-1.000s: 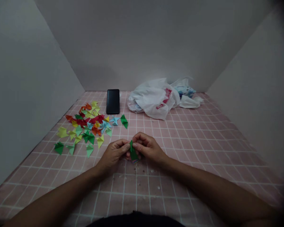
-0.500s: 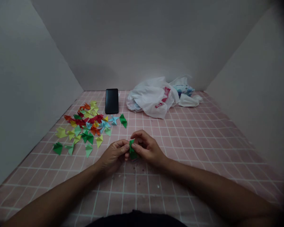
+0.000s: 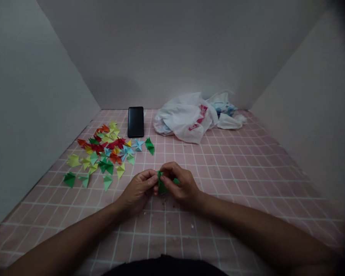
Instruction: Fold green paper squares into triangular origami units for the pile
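Between my two hands is a small folded piece of green paper [image 3: 162, 188], partly covered by the fingers. My left hand [image 3: 140, 188] pinches its left edge between thumb and fingers. From the other side, my right hand [image 3: 181, 184] grips it near the top with thumb and index finger, and a bit of green shows behind that hand's fingers. Left of the hands lies a loose spread of origami cranes [image 3: 105, 165] in green, yellow, red, orange and light blue. A dark green origami crane [image 3: 150, 146] lies just beyond the hands.
A black phone [image 3: 136, 122] lies behind the cranes near the back wall. A crumpled white plastic bag [image 3: 184, 117] sits to its right, with a smaller bluish bag [image 3: 222, 105] and white tissue [image 3: 230, 121] beside it. Tiny scraps dot the pink checked cloth [image 3: 172, 241].
My right index finger has come down onto the green paper's top. More green now shows behind the right fingers. The left hand stays almost where it was.
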A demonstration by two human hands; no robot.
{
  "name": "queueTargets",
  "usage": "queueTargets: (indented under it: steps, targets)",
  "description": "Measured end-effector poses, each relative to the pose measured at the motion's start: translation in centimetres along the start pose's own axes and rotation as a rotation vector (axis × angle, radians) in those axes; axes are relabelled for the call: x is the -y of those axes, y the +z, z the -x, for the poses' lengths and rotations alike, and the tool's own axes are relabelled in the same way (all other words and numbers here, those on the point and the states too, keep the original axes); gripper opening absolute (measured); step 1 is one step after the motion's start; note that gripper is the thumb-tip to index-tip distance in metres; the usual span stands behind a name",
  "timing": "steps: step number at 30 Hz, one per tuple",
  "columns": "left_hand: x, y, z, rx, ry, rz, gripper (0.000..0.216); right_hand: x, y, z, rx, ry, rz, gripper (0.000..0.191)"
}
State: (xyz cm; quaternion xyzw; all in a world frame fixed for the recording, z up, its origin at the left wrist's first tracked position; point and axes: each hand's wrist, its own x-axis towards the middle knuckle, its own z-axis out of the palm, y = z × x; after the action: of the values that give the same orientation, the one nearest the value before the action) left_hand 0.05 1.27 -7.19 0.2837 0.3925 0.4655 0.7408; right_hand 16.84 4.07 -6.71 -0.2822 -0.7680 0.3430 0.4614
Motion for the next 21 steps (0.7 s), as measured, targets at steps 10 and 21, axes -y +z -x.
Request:
queueTargets:
  steps: [10,21]
  targets:
    - [0.09,-0.15,0.04,-0.018,0.045,-0.057,0.035,-0.17,0.04,0.04,-0.009,0.017,0.009,0.008]
    - [0.05,-0.14,0.30,-0.043,0.081,-0.101,0.034,-0.39,-0.11,-0.01,0.006,-0.056,0.144,0.009]
